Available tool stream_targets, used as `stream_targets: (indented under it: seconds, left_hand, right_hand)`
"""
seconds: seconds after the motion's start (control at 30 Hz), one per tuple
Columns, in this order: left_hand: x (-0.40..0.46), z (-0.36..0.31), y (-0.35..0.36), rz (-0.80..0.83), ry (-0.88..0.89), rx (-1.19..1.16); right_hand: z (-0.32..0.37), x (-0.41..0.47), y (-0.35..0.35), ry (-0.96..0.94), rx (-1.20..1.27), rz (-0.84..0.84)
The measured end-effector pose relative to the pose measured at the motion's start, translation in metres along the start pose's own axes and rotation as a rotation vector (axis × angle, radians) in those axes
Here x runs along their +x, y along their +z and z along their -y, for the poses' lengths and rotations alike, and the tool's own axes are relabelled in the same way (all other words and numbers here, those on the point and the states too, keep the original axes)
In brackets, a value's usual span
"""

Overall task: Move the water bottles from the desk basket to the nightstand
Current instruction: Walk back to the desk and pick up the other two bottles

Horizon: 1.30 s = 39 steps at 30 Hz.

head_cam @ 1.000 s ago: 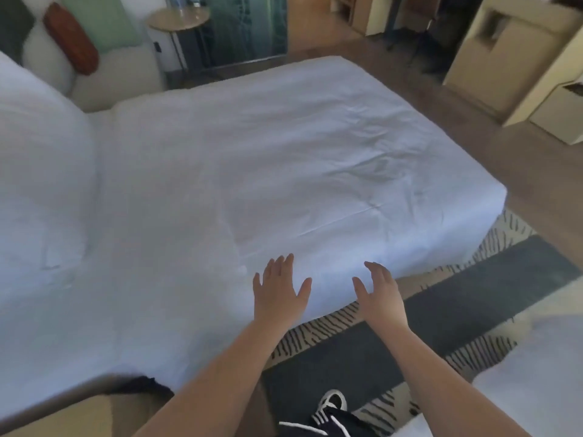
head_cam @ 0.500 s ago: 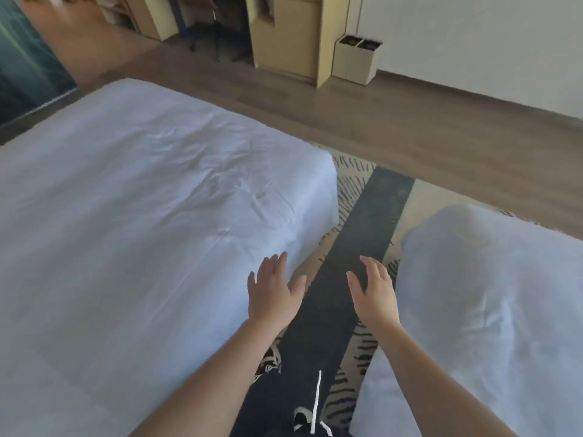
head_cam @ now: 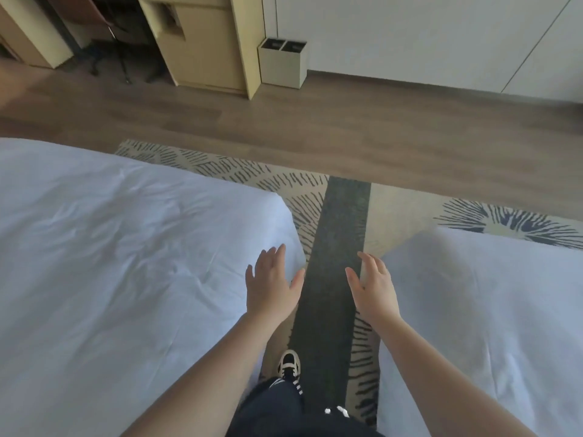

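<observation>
Both the left hand [head_cam: 272, 285] and right hand [head_cam: 373, 287] hover empty with fingers straight and slightly apart over the rug [head_cam: 342, 216] between two beds [head_cam: 126, 263], no bottles in view.

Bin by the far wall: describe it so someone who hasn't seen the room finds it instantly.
Look past the two white beds to the wood floor along the far white wall. Just right of the tall beige cabinet stands a small square bin. Unlike the cabinet, it is low, pale grey and open-topped, split into two dark compartments.
</observation>
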<state>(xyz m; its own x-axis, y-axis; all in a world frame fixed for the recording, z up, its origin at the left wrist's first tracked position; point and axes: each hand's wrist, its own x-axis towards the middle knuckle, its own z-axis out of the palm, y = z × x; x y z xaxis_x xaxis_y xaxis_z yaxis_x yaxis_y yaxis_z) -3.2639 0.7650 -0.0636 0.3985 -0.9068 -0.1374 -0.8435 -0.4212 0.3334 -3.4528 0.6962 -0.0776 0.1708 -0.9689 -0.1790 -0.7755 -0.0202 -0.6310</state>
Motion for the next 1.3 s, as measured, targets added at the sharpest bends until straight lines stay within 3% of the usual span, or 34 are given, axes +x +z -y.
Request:
stream_targets:
  seconds: [0.23,0.5,0.7,0.87,1.1,1.3]
  left_hand:
    - [0.138,-0.030,-0.016,0.066,0.053,0.010]
    - [0.299,-0.094,0.000,0.081,0.065,-0.031]
    - [0.426,-0.145,0.002,0.067,-0.050,-0.017]
    - [0.516,-0.169,-0.020,-0.003,-0.153,-0.031]
    - [0.610,-0.143,-0.048,-0.093,-0.315,-0.085]
    - [0.704,-0.068,-0.073,-0.162,-0.484,-0.109]
  right_hand:
    - [0.025,0.117,-0.016,0.044,-0.003,-0.039]
    - [0.005,0.290,-0.040,0.021,-0.006,-0.027]
    - [0.001,0.460,-0.083,-0.074,-0.089,0.056]
    - [0.040,0.576,-0.107,-0.177,-0.105,0.066]
    - [0.113,0.683,-0.074,-0.329,-0.104,0.211]
    - [0.193,0.779,-0.014,-0.432,-0.128,0.288]
